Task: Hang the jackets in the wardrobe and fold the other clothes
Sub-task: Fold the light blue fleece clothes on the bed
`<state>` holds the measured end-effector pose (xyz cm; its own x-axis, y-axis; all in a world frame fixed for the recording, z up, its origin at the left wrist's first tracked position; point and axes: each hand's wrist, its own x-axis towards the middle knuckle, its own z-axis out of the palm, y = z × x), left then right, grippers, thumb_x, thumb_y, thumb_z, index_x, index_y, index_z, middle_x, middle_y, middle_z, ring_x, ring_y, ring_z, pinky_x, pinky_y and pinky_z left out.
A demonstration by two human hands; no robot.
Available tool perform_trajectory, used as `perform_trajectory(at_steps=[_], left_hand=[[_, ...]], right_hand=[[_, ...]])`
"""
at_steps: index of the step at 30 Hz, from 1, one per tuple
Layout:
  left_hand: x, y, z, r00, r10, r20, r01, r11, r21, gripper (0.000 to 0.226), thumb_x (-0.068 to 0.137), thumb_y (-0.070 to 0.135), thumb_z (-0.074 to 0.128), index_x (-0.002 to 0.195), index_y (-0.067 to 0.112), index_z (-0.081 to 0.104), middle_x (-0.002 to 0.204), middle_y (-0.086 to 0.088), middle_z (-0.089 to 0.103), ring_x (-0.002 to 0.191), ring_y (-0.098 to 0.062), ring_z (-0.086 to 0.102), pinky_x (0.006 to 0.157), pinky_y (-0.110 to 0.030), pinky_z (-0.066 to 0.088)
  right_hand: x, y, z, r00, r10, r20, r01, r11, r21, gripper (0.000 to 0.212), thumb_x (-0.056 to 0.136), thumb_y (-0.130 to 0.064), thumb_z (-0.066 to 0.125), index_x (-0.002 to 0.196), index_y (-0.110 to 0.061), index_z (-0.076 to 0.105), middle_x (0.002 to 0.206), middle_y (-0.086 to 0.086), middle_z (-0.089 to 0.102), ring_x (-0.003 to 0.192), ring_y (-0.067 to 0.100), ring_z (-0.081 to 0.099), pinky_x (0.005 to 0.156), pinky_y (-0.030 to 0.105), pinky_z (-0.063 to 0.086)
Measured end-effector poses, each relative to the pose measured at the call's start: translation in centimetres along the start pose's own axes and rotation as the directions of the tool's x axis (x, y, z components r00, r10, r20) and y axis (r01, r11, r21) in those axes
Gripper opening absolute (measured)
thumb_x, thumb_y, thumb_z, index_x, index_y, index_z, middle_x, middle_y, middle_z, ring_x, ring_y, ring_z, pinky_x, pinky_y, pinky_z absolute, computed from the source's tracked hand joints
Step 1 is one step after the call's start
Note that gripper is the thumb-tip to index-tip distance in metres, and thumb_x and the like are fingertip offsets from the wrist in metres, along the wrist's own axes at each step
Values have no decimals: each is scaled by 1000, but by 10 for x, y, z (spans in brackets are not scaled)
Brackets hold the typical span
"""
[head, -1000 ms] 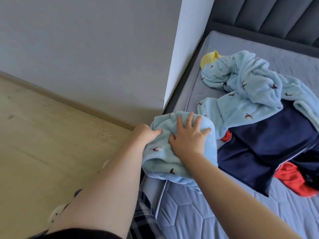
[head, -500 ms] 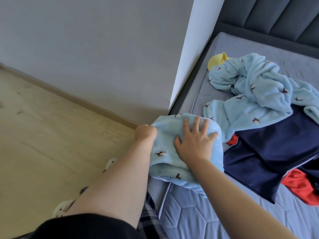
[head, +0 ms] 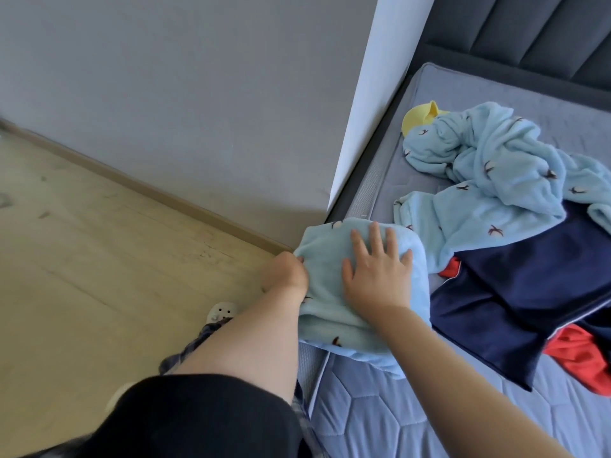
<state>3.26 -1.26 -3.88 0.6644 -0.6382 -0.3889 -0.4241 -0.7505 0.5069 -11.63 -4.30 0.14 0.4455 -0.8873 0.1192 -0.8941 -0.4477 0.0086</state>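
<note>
Two hands work on one folded light-blue fleece garment (head: 334,292) at the near corner of the mattress (head: 380,411). The right hand (head: 378,274) lies flat on top of the fold with its fingers (head: 375,238) straight and spread, pressing down and grasping nothing. The left hand (head: 286,271) is at the fold's left edge with its fingers curled into the fleece; it appears to grip that edge, though the fingertips are hidden by the cloth. The fold hangs slightly over the mattress edge beneath the left hand.

Beyond the right hand's fingertips and off to its right lies a crumpled light-blue fleece piece (head: 489,180) with the same small dark print, unfolded. A yellow item (head: 420,115) peeks out at its far end. Directly right of the right hand, just beside the fold, a navy garment (head: 515,299) lies spread flat, overlapping a red garment (head: 582,361) that shows at two edges. Left of the left hand is wooden floor (head: 99,276) and a grey wall (head: 182,94); a light slipper (head: 220,312) shows below the left forearm, beside plaid trousers (head: 185,348).
</note>
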Motion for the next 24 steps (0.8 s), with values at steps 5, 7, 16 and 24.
perform_trajectory(at_steps=[5, 7, 16, 24], left_hand=[[12, -2, 12, 995, -41, 94, 49, 995, -89, 40, 102, 34, 36, 123, 6, 56, 127, -15, 57, 115, -34, 53, 80, -35, 39], [15, -1, 14, 986, -64, 152, 88, 984, -157, 41, 101, 34, 38, 125, 5, 55, 127, -16, 56, 114, -34, 54, 78, -32, 37], [27, -6, -5, 822, -89, 563, 356, 851, -386, 71, 87, 73, 33, 124, 16, 55, 130, -11, 58, 100, -24, 59, 82, -34, 45], [28, -17, -27, 773, -85, 628, 364, 871, -330, 71, 61, 66, 75, 103, 12, 55, 103, -8, 66, 95, -25, 63, 81, -37, 52]], right_hand=[[8, 18, -8, 990, -136, -39, 138, 987, 82, 53, 86, -29, 44, 138, -19, 46, 151, 5, 33, 136, 27, 30, 100, 45, 31], [6, 15, -5, 993, -116, -9, 116, 993, 26, 59, 86, -38, 42, 143, -24, 39, 154, 5, 28, 138, 28, 25, 104, 48, 26], [4, 2, 11, 997, -82, 9, 82, 992, -101, 65, 84, -43, 39, 146, -24, 35, 155, 12, 25, 141, 36, 19, 103, 66, 18], [10, -14, 23, 992, -99, 74, 112, 974, -197, 67, 86, -45, 26, 150, -25, 22, 158, 12, 13, 142, 37, 5, 104, 68, 9]])
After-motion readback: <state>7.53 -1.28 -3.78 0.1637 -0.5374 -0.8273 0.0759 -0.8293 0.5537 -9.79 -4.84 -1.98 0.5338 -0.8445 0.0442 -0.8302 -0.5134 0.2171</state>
